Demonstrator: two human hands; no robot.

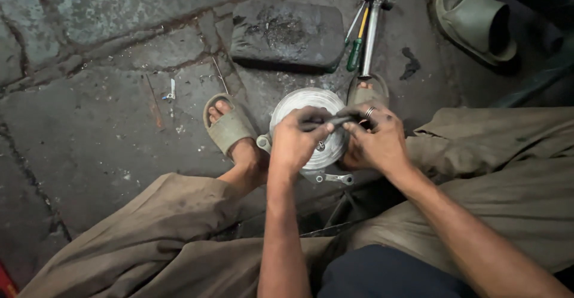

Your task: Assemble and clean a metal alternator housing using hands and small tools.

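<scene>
A round silvery metal housing (302, 102) with mounting lugs sits on the stone floor between my sandalled feet. Both hands are over it. My left hand (294, 140) grips one end of a short dark tool or rod (338, 121) that lies across the housing's top. At the rod's other end my right hand (378, 138), with a ring on one finger, pinches it. The centre of the housing is largely hidden under my fingers. A small metal lug with holes (338, 178) sticks out below my hands.
A dark flat stone block (287, 34) lies just beyond the housing. A green-handled screwdriver (357, 50) and a chrome ratchet handle (372, 32) rest to its right. An empty sandal (475, 20) lies top right. A small metal bit (171, 92) is on the floor at left.
</scene>
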